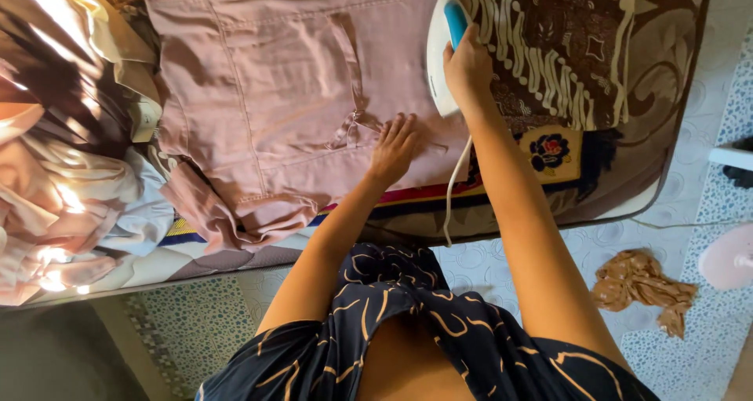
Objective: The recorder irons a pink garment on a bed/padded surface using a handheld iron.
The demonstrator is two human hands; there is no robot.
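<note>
iron half hidden, right hand gripping

Garment: you are pressing dusty pink cloth, plain.
Iron: you are gripping a white body with a blue handle.
Cord: you are trailing white.
Batik cloth: dark brown, showing cream wavy motifs.
Your clothing: you are wearing navy with tan curved strokes.
Rag: lying tan on pale patterned floor.

Bare arms; dark navy garment with tan curved lines.
</note>
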